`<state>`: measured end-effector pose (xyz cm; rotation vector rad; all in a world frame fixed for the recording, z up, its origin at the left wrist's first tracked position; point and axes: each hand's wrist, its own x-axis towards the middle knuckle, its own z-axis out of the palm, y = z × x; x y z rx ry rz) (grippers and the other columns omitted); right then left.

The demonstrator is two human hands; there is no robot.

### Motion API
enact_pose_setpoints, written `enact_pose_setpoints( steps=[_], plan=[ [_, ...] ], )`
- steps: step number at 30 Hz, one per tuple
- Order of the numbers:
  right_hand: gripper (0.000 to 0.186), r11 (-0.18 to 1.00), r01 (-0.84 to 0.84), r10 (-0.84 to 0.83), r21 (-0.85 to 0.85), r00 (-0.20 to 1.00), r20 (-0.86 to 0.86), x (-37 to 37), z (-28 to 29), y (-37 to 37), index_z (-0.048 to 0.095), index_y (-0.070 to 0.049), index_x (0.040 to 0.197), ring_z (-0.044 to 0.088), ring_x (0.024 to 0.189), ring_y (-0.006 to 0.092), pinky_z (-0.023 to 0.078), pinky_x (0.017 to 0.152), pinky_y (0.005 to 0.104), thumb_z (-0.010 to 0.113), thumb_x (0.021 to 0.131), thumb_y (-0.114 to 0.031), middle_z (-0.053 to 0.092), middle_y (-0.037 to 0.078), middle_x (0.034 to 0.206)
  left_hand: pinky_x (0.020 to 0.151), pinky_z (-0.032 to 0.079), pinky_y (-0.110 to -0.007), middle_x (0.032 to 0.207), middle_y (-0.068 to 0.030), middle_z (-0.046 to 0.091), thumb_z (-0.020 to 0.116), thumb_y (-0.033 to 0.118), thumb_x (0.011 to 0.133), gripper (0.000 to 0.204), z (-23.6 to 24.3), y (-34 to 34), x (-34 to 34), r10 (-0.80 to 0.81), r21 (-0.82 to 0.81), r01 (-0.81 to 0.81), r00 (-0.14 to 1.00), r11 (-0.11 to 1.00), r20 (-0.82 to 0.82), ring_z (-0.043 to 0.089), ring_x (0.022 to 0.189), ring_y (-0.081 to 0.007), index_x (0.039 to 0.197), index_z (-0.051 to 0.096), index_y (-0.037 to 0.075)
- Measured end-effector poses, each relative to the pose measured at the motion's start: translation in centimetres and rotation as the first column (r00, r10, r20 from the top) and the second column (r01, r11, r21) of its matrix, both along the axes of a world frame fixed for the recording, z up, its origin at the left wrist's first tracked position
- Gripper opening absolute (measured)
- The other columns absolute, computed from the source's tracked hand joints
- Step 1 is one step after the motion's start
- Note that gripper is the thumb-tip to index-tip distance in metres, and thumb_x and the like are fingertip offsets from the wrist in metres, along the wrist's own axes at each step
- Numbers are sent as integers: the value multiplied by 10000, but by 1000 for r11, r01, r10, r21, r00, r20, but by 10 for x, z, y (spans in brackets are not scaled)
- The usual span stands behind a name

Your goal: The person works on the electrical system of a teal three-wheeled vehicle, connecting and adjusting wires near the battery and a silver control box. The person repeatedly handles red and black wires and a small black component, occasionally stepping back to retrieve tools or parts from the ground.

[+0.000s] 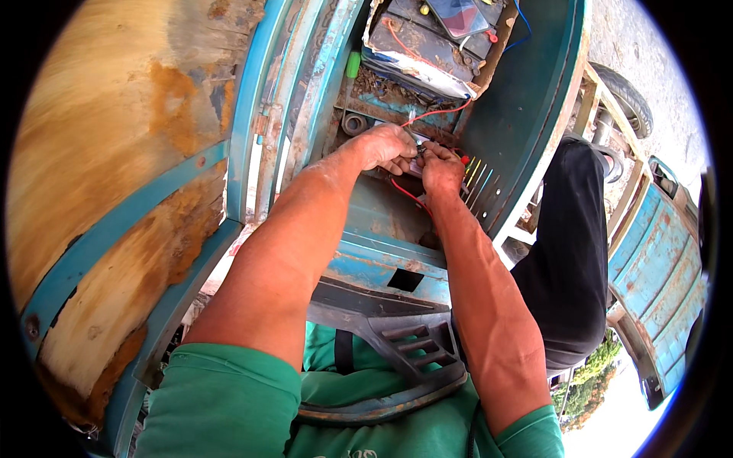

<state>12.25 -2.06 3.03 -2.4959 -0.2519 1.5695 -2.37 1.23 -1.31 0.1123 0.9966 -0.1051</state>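
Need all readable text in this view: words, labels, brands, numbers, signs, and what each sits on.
Fully readable text: none.
Green shirt: pale print at the lower picture edge, cut off, not legible.
Phone on the battery: nothing legible on its screen.
Between left hand and right hand: too small and covered to read any marking.

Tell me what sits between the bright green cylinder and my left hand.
A grey ring-shaped roll sits between the green cylinder and your left hand, as the head view shows.
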Motion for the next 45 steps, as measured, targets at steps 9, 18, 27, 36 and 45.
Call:
enact_pose_setpoints(
  steps=[9, 18, 27, 36, 45],
  plan=[
    [165, 1000, -18, 18, -15, 999, 34, 0, 1, 1, 732, 5, 1044, 623, 693, 121, 515, 656, 281, 629, 921, -35, 717, 59, 876, 618, 563, -295, 847, -65, 675, 664, 145, 945, 129, 1, -2, 2, 41, -16, -41, 999, 999, -4, 657, 695, -152, 1004, 622, 39],
    [172, 932, -362, 353, 39, 925, 142, 8, -10, -12, 748, -25, 1009, 702, 862, 226, 532, 825, 337, 648, 881, -83, 751, 129, 956, 617, 551, -296, 839, -68, 672, 650, 147, 954, 118, 3, -2, 3, 4, 14, -4, 1000, 1000, -26, 641, 688, -150, 985, 625, 36],
    [186, 916, -401, 399, -11, 908, 129, 7, -2, -3, 754, -31, 1011, 710, 919, 263, 527, 863, 350, 650, 877, -106, 744, 162, 987, 613, 550, -296, 860, -61, 655, 644, 152, 960, 122, 2, -2, 3, 4, 10, -4, 1000, 1000, -19, 639, 683, -146, 989, 621, 36],
    [192, 890, -451, 436, 67, 885, 165, 3, 3, -4, 754, -20, 1002, 709, 947, 315, 528, 872, 362, 640, 884, -120, 730, 191, 1022, 621, 554, -315, 875, -59, 652, 651, 168, 960, 147, 3, 0, 3, 7, -1, -7, 1000, 1000, -23, 643, 688, -152, 1026, 615, 42],
    [171, 837, -545, 546, -41, 831, 107, -16, -3, 3, 738, -73, 908, 715, 865, 311, 562, 754, 400, 624, 860, -191, 721, 190, 938, 654, 521, -339, 897, -34, 659, 609, 182, 959, 164, -10, -12, -14, 84, 0, -84, 996, 997, -17, 630, 761, -163, 1086, 644, 84]
  ],
)
